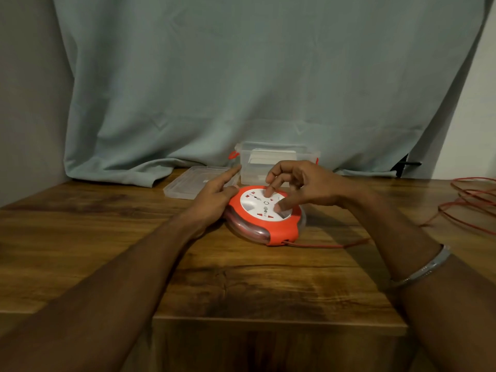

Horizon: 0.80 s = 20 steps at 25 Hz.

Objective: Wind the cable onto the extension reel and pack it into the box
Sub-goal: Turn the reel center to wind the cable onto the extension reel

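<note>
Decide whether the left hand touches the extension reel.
Touching: the head view shows the left hand resting against the extension reel at its orange left rim, with no gap.
</note>
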Motion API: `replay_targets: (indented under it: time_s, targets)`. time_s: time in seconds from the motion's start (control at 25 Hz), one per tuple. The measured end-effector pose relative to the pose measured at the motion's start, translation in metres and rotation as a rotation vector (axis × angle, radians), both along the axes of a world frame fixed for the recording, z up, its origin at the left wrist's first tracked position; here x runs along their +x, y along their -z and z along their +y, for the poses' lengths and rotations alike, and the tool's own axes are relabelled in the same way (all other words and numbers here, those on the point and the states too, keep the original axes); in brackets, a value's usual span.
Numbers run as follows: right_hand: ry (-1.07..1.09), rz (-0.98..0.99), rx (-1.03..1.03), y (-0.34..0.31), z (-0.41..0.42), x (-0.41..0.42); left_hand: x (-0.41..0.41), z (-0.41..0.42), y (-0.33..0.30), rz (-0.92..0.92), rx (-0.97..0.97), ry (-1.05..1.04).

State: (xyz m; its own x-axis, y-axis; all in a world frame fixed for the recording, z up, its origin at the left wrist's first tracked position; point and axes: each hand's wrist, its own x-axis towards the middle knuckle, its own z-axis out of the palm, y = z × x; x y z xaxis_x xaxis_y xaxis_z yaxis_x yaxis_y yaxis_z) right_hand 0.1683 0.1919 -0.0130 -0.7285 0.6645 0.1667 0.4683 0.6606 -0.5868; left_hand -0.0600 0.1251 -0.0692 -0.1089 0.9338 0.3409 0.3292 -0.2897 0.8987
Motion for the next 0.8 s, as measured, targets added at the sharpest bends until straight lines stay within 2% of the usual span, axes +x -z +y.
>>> replay_targets:
  time_s: [0.24, 0.4, 0.64, 0.8]
  targets:
    - [-0.031, -0.010, 0.045, 0.006, 0.009, 0.003, -0.003, 0.002, 0.001, 0.041, 0.054, 0.035]
    - [-0.026, -0.006, 0.092, 0.002, 0.000, 0.002, -0.003, 0.002, 0.002, -0.017, 0.087, 0.074]
    - [0.102, -0.151, 0.364, 0.009, -0.016, -0.019, -0.004, 0.004, 0.002, -0.028, 0.108, 0.069]
    - [0.180, -0.168, 0.439, 0.012, -0.022, -0.029, -0.004, 0.004, 0.002, -0.009, 0.118, 0.059]
